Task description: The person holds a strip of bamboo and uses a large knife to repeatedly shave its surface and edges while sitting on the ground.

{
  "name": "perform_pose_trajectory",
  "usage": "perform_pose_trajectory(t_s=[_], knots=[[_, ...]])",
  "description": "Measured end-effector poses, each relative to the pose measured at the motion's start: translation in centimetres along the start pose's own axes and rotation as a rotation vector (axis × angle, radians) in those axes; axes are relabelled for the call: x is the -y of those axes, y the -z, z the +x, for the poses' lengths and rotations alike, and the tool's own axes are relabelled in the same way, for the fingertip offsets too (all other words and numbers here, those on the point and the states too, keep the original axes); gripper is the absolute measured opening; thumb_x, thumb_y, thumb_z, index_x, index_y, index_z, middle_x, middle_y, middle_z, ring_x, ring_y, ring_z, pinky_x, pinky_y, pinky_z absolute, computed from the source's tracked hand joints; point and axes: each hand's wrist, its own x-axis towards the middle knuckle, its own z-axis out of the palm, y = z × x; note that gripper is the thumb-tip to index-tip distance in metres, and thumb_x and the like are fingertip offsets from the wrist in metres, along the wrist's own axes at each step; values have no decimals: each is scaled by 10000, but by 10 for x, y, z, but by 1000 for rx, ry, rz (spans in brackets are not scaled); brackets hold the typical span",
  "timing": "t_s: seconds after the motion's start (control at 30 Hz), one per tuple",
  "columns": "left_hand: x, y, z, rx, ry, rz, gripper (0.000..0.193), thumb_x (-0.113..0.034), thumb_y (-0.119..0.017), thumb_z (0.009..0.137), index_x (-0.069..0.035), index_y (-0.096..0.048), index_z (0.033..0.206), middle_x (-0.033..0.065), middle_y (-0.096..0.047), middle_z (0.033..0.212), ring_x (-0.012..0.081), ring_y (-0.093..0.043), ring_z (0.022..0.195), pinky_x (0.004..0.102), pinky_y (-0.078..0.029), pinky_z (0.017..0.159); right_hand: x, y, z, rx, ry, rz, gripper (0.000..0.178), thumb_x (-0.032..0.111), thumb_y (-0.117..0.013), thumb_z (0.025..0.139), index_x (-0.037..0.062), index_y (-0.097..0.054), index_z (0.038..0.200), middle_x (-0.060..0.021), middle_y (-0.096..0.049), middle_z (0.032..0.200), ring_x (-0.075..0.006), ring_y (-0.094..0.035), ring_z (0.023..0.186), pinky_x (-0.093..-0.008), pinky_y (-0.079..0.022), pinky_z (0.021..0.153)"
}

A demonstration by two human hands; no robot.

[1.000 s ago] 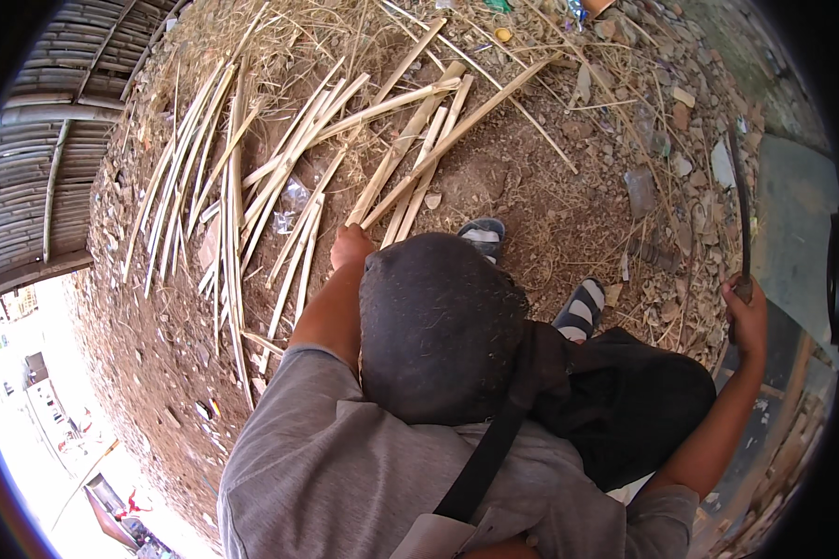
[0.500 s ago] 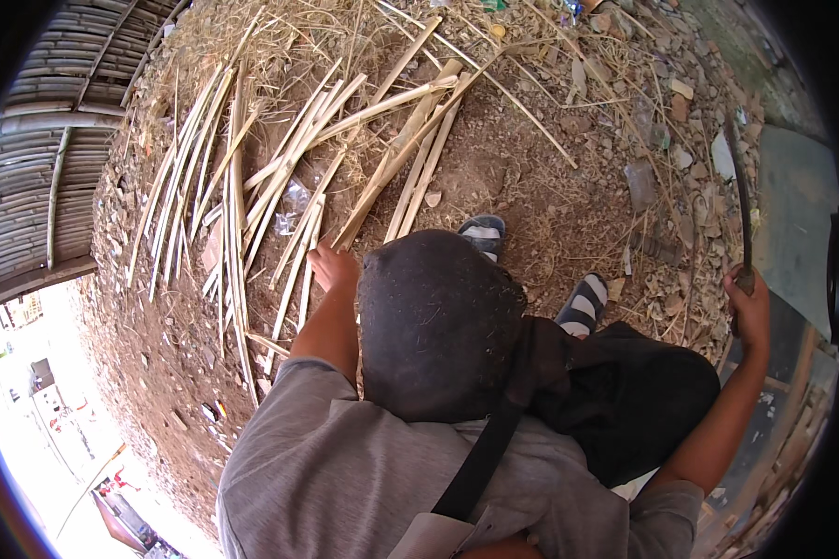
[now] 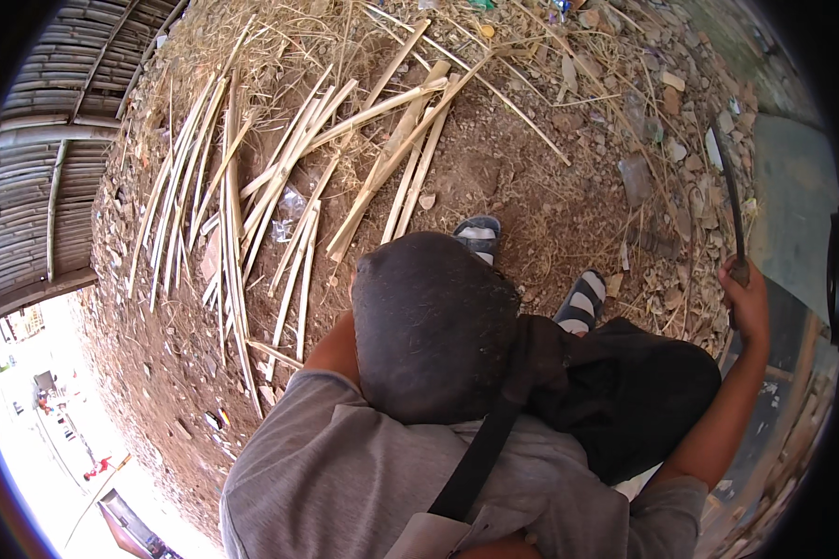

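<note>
My right hand (image 3: pixel 751 300), out at the far right, is closed round the handle of a long knife (image 3: pixel 732 200). Its thin, dark, slightly curved blade points away from me. The left forearm (image 3: pixel 336 349) reaches forward beside my raised knee (image 3: pixel 435 326), covered in dark cloth. That knee hides nearly all of my left hand, so its fingers and anything in them do not show. Split bamboo strips (image 3: pixel 289 177) lie in loose, crossing bundles on the ground ahead and to the left. Two wider strips (image 3: pixel 424 172) lie just beyond the knee.
My feet, in striped socks and sandals (image 3: pixel 583 296), rest on brown soil. Dry straw (image 3: pixel 336 47) and rubble (image 3: pixel 671 102) litter the far ground. A bamboo-slat wall (image 3: pixel 37 177) stands at the left. A grey-green panel (image 3: pixel 792 196) is beside the knife at the right.
My left hand has drawn back from the near ends of the strips, and it has passed behind the knee. The knife blade has shifted slightly; my right hand keeps its grip.
</note>
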Motion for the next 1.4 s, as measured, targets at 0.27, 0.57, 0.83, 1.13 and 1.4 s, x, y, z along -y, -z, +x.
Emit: perform_pose_trajectory(t_s=[0.27, 0.57, 0.83, 1.13, 1.4], knots=[[-5, 2, -6, 33, -30, 23, 319, -321, -592, 939, -87, -630, 1151, 218, -638, 1120, 418, -649, 1018, 509, -517, 860, -14, 1, 5, 21, 43, 19, 216, 219, -751, 836, 96, -592, 914, 48, -495, 658, -65, -439, 537, -260, -338, 494], [-7, 11, 5, 54, -74, 66, 338, -343, -594, 937, -83, -631, 1149, 226, -650, 1089, 425, -652, 1006, 514, -515, 855, -10, -1, 2, 30, 62, 18, 225, 227, -757, 824, 89, -590, 887, 48, -492, 649, -63, -439, 538, -259, -336, 493], [-6, 13, -2, 61, -78, 59, 356, -363, -595, 935, -80, -632, 1147, 232, -660, 1061, 431, -654, 995, 518, -514, 850, -3, -5, 11, 61, 62, 51, 206, 186, -750, 830, 82, -586, 900, 49, -493, 650, -60, -426, 524, -257, -318, 476], [5, 28, 10, 88, -156, 98, 376, -385, -597, 933, -77, -634, 1145, 239, -672, 1030, 438, -657, 983, 523, -512, 845, -9, -2, 4, 78, 33, 30, 197, 186, -736, 848, 87, -579, 915, 48, -485, 649, -61, -425, 516, -256, -320, 471], [27, 76, -4, 101, -325, 129, 395, -405, -599, 931, -74, -635, 1143, 246, -683, 1003, 445, -659, 973, 527, -511, 841, 6, -4, -5, 78, 77, -10, 201, 174, -736, 840, 71, -586, 927, 29, -527, 686, -75, -465, 553, -269, -359, 504]])
